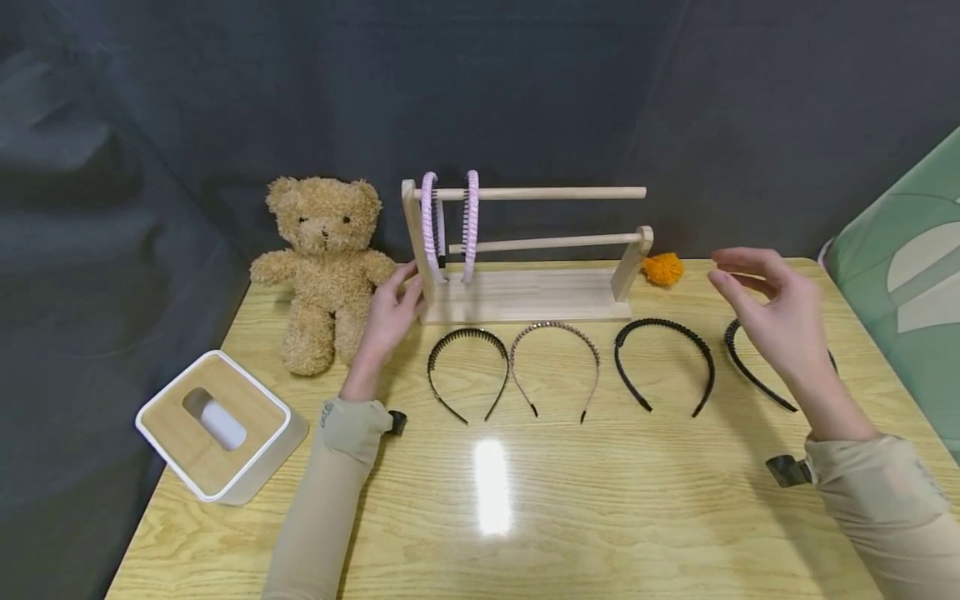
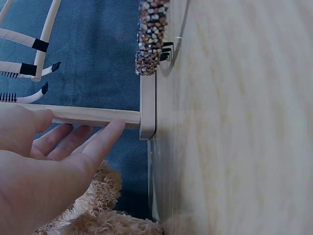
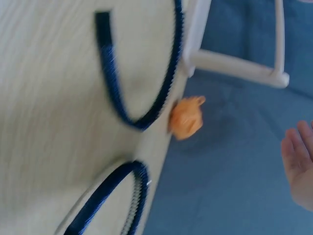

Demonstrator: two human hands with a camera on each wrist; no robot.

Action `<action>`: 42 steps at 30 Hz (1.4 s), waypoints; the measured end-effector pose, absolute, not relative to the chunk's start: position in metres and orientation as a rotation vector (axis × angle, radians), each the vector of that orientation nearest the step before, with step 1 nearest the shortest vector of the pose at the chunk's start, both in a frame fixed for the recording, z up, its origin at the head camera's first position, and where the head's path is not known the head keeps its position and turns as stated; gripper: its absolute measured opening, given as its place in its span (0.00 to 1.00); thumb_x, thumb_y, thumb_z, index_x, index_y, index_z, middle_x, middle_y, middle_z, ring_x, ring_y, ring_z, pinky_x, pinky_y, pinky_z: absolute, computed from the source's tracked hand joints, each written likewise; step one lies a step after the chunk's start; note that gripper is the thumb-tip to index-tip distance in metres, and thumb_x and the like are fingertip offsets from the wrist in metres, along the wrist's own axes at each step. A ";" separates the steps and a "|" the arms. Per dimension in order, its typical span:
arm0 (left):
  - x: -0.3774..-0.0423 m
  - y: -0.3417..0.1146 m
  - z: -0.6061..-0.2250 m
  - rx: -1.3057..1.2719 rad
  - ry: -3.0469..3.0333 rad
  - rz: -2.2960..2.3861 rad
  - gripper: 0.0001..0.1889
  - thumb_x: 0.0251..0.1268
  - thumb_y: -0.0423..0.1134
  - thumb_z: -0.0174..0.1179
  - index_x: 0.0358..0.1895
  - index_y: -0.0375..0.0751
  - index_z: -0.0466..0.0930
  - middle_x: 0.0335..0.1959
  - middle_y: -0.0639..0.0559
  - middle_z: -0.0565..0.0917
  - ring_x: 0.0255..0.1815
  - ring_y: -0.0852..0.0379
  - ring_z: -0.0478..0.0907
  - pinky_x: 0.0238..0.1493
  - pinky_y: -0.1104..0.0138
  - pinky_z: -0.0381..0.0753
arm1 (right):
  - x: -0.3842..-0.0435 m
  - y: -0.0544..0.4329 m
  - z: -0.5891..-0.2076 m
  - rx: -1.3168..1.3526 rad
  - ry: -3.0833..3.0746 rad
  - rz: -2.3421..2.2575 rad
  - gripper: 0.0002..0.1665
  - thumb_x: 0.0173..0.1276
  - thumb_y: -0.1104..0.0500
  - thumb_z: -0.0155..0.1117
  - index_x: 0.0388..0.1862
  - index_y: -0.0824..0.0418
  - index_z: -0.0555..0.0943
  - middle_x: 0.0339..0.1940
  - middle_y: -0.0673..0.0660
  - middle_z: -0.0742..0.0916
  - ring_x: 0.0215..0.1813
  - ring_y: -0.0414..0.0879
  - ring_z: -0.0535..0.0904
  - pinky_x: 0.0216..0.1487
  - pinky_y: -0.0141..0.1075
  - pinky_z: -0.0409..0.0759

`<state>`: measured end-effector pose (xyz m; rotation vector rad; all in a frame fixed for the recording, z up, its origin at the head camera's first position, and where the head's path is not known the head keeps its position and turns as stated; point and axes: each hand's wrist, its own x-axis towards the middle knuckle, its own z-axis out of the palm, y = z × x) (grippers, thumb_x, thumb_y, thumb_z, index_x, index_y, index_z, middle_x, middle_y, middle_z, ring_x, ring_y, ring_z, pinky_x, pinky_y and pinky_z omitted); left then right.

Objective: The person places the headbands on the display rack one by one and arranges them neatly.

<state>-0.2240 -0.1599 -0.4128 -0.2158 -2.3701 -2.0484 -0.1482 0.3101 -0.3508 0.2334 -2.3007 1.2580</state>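
Observation:
My left hand [image 1: 395, 310] is at the left post of a wooden rack [image 1: 540, 296]; in the left wrist view its fingers [image 2: 105, 139] lie loosely against the post [image 2: 98, 115]. Two lilac headbands [image 1: 429, 221] hang at the left end of the rack's upper bar. My right hand [image 1: 783, 321] hovers above the rightmost black headband [image 1: 757, 379], thumb and fingers apart and slightly bent, holding nothing. Three more headbands lie in the row before the rack: a thin black toothed one [image 1: 468, 332], a beaded one [image 1: 555, 325] and a braided black one [image 1: 667, 323].
A teddy bear [image 1: 330, 275] sits left of the rack. Nearer on the left stands a white tissue box [image 1: 262, 454] with a wooden lid. An orange pompom [image 1: 663, 268] lies by the rack's right end, at the table's back edge. Dark cloth [image 1: 540, 100] hangs behind.

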 end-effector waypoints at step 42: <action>-0.225 -0.159 -0.413 -0.185 -2.377 -2.028 0.24 0.90 0.38 0.48 0.82 0.37 0.67 0.74 0.32 0.74 0.66 0.33 0.80 0.69 0.57 0.83 | -0.163 0.455 -0.419 0.309 -2.797 0.592 0.13 0.75 0.66 0.73 0.55 0.70 0.88 0.51 0.34 0.82 0.49 0.05 0.55 0.42 0.32 0.72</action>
